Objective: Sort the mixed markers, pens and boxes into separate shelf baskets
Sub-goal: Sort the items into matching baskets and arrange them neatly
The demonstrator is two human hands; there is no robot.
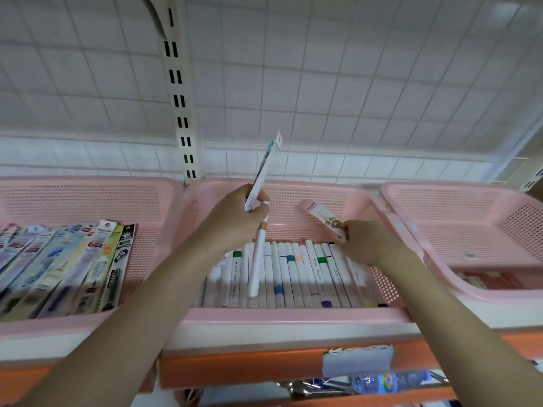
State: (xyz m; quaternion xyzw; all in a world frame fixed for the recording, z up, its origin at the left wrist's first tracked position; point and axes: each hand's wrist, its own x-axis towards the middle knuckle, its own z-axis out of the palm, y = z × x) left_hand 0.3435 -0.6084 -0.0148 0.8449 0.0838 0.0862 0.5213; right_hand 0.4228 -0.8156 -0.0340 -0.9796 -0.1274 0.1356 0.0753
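Now my left hand (235, 218) grips a packaged pen (264, 171) and a marker (257, 265); my right hand (367, 242) pinches a small pack (320, 214); drop packs into the basket (88, 183) at nine o'clock.

- Middle basket (293, 314): pink plastic, perforated walls, smooth matt rim; left basket (88, 183) and right basket (458, 189) look the same.
- Markers (293, 274): white plastic barrels, smooth, slight sheen.
- Slim packs (67, 259): printed card or film, glossy (blurred, cannot tell which).
- Shelf upright (179, 92): cream painted metal, slotted.
- Back grid (323, 83): white coated wire.
- Shelf edge (235, 368): orange, smooth; torn paper label (357, 361).
- Bottle (390, 381): clear glossy plastic.
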